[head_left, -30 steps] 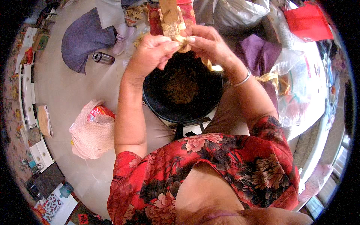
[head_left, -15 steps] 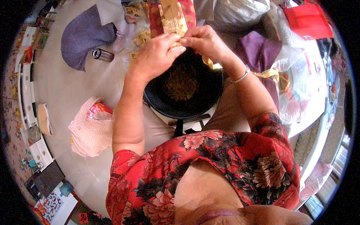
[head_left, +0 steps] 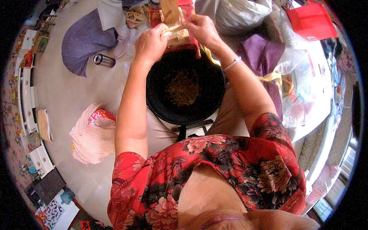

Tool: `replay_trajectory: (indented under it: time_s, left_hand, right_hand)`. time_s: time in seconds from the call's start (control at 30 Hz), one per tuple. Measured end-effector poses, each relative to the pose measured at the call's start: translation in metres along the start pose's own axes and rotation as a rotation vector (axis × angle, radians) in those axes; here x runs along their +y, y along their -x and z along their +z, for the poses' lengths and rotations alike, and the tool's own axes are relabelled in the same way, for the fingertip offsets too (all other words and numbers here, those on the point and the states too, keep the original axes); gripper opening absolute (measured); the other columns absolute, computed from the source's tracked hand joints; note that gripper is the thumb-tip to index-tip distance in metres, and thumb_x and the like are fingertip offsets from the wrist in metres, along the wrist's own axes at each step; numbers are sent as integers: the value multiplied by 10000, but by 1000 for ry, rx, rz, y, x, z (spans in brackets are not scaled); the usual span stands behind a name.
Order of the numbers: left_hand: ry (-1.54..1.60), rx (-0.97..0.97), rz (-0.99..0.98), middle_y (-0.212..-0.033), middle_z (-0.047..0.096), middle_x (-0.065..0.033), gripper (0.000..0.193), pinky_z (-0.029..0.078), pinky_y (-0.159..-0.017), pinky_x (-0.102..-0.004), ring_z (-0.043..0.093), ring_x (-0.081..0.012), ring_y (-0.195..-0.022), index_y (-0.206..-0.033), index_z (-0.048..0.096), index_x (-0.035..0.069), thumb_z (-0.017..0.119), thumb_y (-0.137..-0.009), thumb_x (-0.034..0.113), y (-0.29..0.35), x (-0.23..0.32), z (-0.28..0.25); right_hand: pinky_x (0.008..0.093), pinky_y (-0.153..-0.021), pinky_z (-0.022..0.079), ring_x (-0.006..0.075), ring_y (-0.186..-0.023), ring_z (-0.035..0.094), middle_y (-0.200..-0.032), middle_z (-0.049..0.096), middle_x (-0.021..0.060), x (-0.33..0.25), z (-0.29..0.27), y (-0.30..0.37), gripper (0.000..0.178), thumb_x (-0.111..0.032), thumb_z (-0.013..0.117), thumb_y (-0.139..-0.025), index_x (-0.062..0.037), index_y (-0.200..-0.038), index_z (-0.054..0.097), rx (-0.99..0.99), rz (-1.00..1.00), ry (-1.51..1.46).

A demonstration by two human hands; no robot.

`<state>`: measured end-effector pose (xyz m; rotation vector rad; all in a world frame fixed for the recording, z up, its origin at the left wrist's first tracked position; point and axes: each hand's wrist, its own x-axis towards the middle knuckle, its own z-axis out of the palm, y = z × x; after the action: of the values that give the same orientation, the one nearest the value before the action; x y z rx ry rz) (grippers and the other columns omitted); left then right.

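A pale yellow flat strip (head_left: 174, 28) is stretched between my two hands, level across a wooden frame. My left hand (head_left: 150, 43) is closed on its left end, fingertips pinched together. My right hand (head_left: 204, 32) pinches the strip farther right. A yellow length (head_left: 209, 56) hangs below the right hand by the pan's rim. Directly beyond the hands stands the wooden frame (head_left: 171, 13), on a red patterned cloth (head_left: 187, 8). Under my forearms, a black pan (head_left: 184, 113) between my knees holds brownish, shredded bits (head_left: 183, 89).
Purple cloth (head_left: 262, 51) lies at the right, with more yellow strip (head_left: 270, 77) over it and clear plastic bags (head_left: 303, 88) beside it. A metal tumbler (head_left: 104, 60) and a pink knitted bag (head_left: 92, 138) are on the floor to the left. Another person's leg and shoe (head_left: 122, 44) are at the far left.
Both hands have moved farther away from me, toward the wooden frame, and drawn apart. The strip between them now shows, and more of the pan is uncovered.
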<state>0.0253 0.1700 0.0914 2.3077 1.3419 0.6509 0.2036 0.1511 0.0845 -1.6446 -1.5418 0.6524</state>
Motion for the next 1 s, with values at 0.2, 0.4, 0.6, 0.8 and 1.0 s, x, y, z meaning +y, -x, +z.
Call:
replay_trajectory:
  time_s: [0.2, 0.4, 0.6, 0.8, 1.0]
  left_hand:
    - [-133, -206, -116, -767, 605, -175, 291, 440, -655, -456, 581, -358, -746, -817, 607, 84, 521, -779, 360, 6, 5, -6]
    - [521, -50, 0, -675, 535, 1, 319, 444, -547, -267, 512, -93, -636, -976, 570, 2, 428, -897, 276, 37, 24, 13]
    - [1573, 293, -295, -661, 516, -28, 325, 402, -537, -218, 447, -109, -552, -808, 502, 64, 383, -910, 349, 30, 49, 4]
    - [1849, 472, -282, -524, 307, 46, 318, 265, -402, -235, 287, -80, -434, -738, 442, 98, 401, -898, 371, 17, 23, -37]
    - [550, 783, 311, -700, 557, -69, 338, 420, -536, -255, 526, -155, -590, -963, 565, 7, 391, -897, 289, 22, 36, -21]
  right_hand:
    - [416, -666, 489, 341, -695, 602, -733, 607, 186, 14, 1, -9, 300, -347, 578, -710, -51, -713, 629, -30, 31, 373]
    - [193, -341, 284, 68, -385, 381, -498, 425, -28, -50, -13, 36, 261, -238, 511, -854, -76, -650, 518, -460, 446, -770]
    - [196, -367, 297, 61, -417, 344, -549, 392, -39, -48, -3, 52, 235, -272, 463, -884, -73, -774, 522, -684, 456, -1114]
    - [175, -397, 258, 48, -448, 292, -566, 348, -54, -56, -9, 58, 244, -243, 439, -902, -44, -812, 547, -644, 195, -619]
    - [158, -415, 267, 25, -475, 305, -600, 375, -52, -54, -8, 61, 196, -185, 476, -860, -47, -985, 539, -699, 265, -1451]
